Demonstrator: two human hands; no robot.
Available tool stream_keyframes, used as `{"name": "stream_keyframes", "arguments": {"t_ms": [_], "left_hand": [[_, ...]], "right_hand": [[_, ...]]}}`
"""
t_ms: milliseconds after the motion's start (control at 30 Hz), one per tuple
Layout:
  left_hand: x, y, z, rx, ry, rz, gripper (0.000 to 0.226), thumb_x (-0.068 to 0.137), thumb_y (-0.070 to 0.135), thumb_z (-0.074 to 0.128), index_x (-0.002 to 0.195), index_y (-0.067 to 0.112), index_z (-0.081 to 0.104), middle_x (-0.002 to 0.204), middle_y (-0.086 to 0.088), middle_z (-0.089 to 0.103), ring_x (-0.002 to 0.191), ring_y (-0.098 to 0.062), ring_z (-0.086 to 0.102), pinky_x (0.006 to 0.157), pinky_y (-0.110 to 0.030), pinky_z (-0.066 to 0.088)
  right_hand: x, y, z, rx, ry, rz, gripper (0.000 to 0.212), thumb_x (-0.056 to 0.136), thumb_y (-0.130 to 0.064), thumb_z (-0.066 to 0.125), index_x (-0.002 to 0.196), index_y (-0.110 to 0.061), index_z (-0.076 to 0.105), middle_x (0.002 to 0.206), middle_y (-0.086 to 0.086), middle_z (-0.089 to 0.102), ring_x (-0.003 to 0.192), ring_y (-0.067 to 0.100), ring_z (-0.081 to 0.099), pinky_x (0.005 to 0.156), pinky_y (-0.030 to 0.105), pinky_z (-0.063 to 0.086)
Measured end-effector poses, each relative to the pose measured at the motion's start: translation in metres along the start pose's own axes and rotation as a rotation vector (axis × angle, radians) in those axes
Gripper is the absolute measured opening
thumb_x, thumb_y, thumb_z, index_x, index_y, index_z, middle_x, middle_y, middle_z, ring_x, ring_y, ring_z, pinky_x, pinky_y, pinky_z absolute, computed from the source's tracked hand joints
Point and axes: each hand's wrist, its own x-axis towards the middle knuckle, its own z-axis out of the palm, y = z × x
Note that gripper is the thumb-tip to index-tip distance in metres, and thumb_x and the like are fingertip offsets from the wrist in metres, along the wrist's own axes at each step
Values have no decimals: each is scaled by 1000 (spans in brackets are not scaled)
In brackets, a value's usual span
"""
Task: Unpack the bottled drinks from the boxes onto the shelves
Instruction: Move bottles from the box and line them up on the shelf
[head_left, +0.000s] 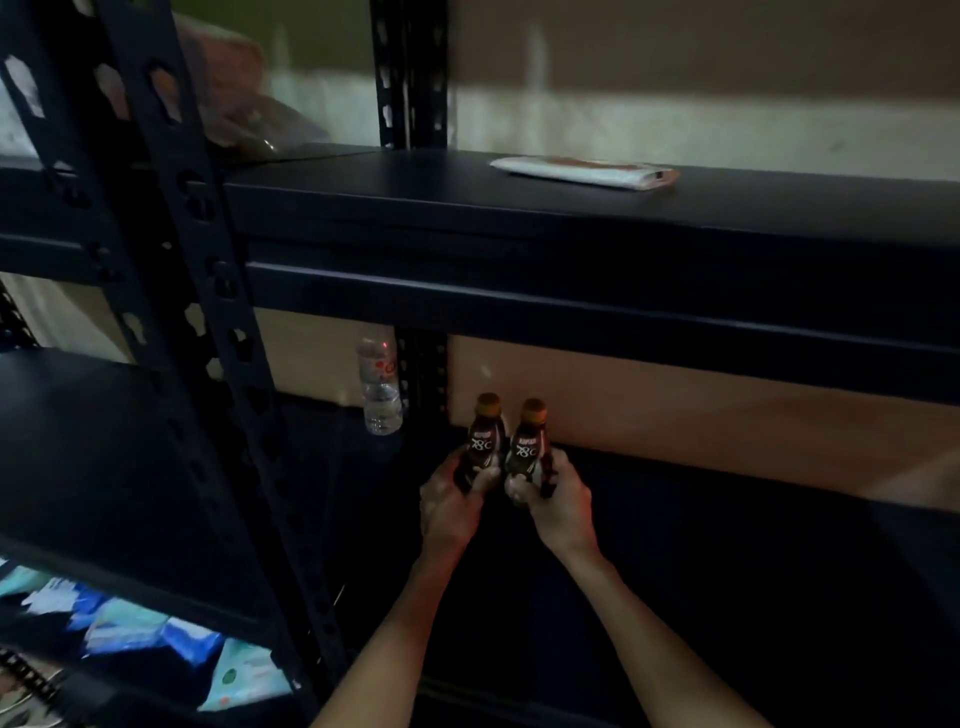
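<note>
The left hand grasps one dark coffee bottle and the right hand grasps a second bottle. Both bottles stand upright, side by side, toward the back left corner of the lower shelf. A clear water bottle stands just beside them in that corner, and a folded packet lies on the upper shelf.

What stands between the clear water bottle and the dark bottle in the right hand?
The other dark bottle, gripped by the left hand, as the head view shows.

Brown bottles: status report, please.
Left hand grips left bottle, right hand grips right bottle. Both upright at lower shelf. Water bottle behind, apart.
</note>
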Motion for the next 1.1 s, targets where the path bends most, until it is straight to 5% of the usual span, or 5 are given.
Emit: {"name": "stream_keyframes", "arguments": {"t_ms": [167, 433, 733, 933, 1100], "left_hand": [[42, -15, 5, 34, 38, -13, 44, 88, 48, 70, 127, 30, 63, 113, -1, 72, 107, -22, 67, 86, -32, 54], [77, -19, 6, 14, 46, -38, 49, 88, 57, 65, 126, 26, 64, 118, -5, 71, 113, -29, 64, 91, -36, 52], [81, -19, 5, -27, 35, -97, 62, 87, 52, 69, 140, 23, 54, 130, -7, 64, 122, -29, 58, 99, -35, 46], [56, -19, 2, -26, 51, -110, 99, 67, 73, 67, 149, 31, 31, 141, -4, 53, 130, -24, 52, 106, -47, 45], [5, 9, -18, 188, 45, -184, 86, 85, 60, 63, 155, 25, 27, 154, -5, 37, 140, -25, 41, 116, -41, 31]], "right_hand": [[44, 10, 22, -28, 8, -9, 17, 85, -22, 80, 94, -17, 67, 91, 2, 71, 86, 9, 68, 68, 11, 49], [81, 9, 44, 25, -11, -23, 45, 88, -17, 78, 128, -16, 60, 115, -5, 67, 105, 10, 64, 75, -1, 44], [92, 9, 51, 38, -52, 36, 50, 86, -16, 80, 131, -14, 58, 124, 0, 65, 116, 16, 62, 78, -2, 43], [62, 6, 35, -38, -35, 33, 90, 72, -56, 82, 146, -25, 43, 134, 0, 60, 123, 16, 59, 105, 34, 50], [13, -22, 6, -92, -64, 98, 92, 86, -38, 79, 158, -21, 25, 157, 5, 37, 146, 21, 34, 121, 37, 31]]}}
